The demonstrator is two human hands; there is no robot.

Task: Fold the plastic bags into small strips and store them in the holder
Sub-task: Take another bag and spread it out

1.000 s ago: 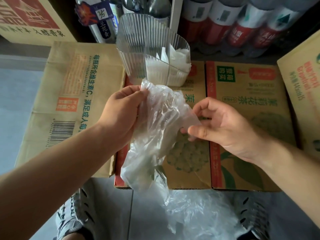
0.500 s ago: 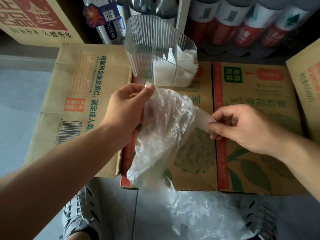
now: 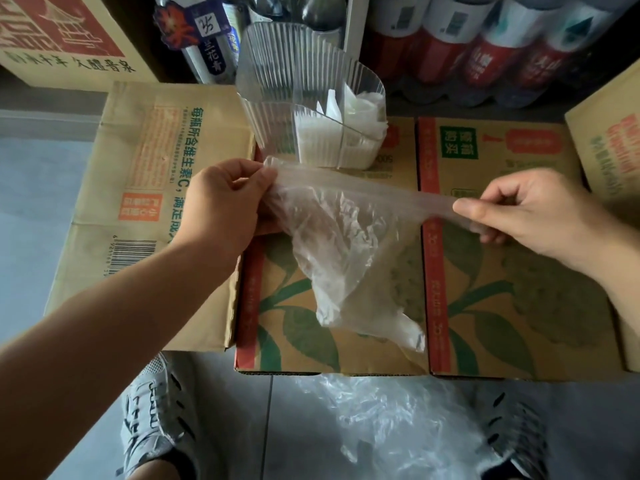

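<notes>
A clear, crinkled plastic bag [image 3: 341, 237] is stretched taut between my two hands above the cardboard boxes. My left hand [image 3: 225, 206] pinches its top left corner and my right hand [image 3: 512, 209] pinches the opposite end, so the upper edge runs as a tight band while the rest sags below. Behind the bag stands a clear ribbed plastic holder [image 3: 277, 98] with folded white bags [image 3: 349, 126] in its right side.
Flat cardboard boxes [image 3: 519, 271] serve as the work surface, with another box [image 3: 149, 168] at left. Bottles [image 3: 485, 57] line the back. More loose clear bags [image 3: 391, 420] lie on the grey floor between my grey shoes [image 3: 152, 417].
My right hand has pulled its end of the bag far to the right, and the bag has gone from a bunched clump to a taut stretch. The left hand has kept its hold.
</notes>
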